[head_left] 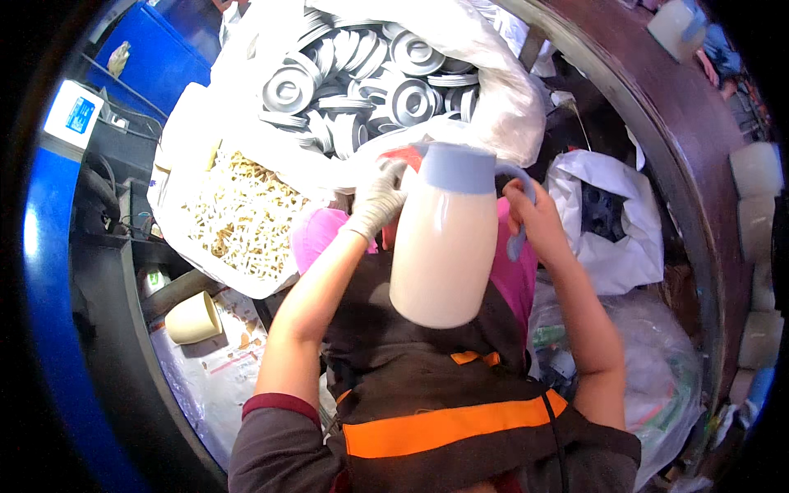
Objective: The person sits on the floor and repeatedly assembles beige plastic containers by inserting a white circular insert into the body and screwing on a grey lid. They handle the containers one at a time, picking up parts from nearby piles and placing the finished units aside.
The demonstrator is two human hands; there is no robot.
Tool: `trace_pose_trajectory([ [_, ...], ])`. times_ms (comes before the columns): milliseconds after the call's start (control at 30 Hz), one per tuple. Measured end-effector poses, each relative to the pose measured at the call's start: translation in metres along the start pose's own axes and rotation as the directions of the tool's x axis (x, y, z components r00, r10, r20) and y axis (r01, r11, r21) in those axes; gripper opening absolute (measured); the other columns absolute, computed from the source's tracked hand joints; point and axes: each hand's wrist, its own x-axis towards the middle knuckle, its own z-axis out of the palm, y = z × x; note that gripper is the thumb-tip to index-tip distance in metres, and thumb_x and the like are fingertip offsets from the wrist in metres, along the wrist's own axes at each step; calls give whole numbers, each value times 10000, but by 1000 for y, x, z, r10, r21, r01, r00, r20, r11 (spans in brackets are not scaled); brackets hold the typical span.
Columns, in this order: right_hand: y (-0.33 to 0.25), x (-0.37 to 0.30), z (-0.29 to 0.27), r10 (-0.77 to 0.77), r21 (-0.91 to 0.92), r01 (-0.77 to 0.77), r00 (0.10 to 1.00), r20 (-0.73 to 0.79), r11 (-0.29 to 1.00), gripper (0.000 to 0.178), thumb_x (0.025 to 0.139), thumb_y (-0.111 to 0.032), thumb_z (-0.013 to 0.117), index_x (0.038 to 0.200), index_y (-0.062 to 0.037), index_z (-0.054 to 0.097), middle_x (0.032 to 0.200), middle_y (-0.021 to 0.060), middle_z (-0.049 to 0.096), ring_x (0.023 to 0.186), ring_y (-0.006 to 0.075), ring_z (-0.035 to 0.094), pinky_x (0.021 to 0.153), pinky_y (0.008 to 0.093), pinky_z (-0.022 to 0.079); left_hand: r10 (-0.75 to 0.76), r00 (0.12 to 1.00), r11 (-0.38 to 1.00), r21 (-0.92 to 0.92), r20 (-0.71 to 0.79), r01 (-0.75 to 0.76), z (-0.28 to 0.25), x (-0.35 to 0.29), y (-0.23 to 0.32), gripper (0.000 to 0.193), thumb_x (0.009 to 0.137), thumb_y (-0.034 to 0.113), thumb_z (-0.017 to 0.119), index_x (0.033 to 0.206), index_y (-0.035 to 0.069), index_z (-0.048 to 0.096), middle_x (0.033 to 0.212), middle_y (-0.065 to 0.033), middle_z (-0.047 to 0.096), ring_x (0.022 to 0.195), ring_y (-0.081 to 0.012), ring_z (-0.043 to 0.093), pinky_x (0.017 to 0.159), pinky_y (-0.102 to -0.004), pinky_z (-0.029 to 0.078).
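Note:
A cream jug (444,255) with a blue-grey collar and a loop handle (527,185) hangs upright in front of my lap. Bare fingers of my right hand (534,218) wrap round that handle. On the other side, beside the collar, my left hand (378,201) in a whitish glove is closed. A small red piece (404,156) shows at its fingertips, against the jug's upper edge; its kind I cannot make out. The jug hides part of the left fingers.
Ahead, a white sack (514,107) holds many round grey lids (415,103). Left of it, another sack (246,283) contains pale scraps (242,214). A yellow cup-shaped piece (193,319) lies at lower left. Right are a white bag (645,238) with dark parts and a brown curved edge (657,115).

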Motion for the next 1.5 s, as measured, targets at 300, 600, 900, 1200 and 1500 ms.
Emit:
trace_pose_trajectory([
  [300, -22, 21, 32, 151, -199, -81, 917, 368, 977, 206, 913, -224, 547, 938, -19, 547, 673, -1, 521, 511, 66, 502, 472, 225, 399, 196, 736, 886, -438, 648, 150, -124, -5, 83, 331, 838, 283, 622, 1079, 60, 659, 1218, -86, 538, 1208, -202, 452, 1001, -329, 365],
  [600, 41, 211, 150, -258, -469, 419, 892, 371, 777, 416, 832, -325, 597, 1119, -24, 605, 1096, 139, 576, 982, 240, 569, 859, 333, 451, -263, 890, 614, -647, 373, 452, -159, -87, 7, 399, 771, 333, 607, 722, -61, 650, 1239, -269, 504, 1131, -286, 502, 963, -358, 377],
  [900, 102, 294, 158, -291, -209, 262, 949, -123, 942, 458, 692, -303, 778, 986, 0, 598, 923, 127, 633, 812, 224, 608, 753, 339, 486, -128, 929, 676, -655, 347, 338, -145, -68, -1, 613, 757, 518, 540, 778, -87, 632, 1266, -232, 499, 1112, -296, 506, 967, -368, 363],
  [1200, 85, 159, 22, -75, -58, 63, 970, -230, 996, 428, 732, -170, 703, 1077, -35, 490, 998, 83, 580, 922, 210, 571, 837, 308, 458, -65, 949, 679, -682, 309, 269, -126, -68, 2, 825, 807, 606, 529, 1268, -75, 460, 1202, -152, 554, 1090, -229, 520, 961, -342, 383],
  [1500, 90, 99, 53, -483, -816, 487, 821, 305, 312, 634, 740, -328, 701, 1272, -76, 465, 1310, 180, 431, 1173, 351, 448, 996, 453, 359, -117, 946, 564, -764, 302, 313, -124, -86, -33, 731, 829, 523, 547, 1267, -57, 470, 1159, -143, 572, 1014, -206, 565, 875, -325, 454],
])
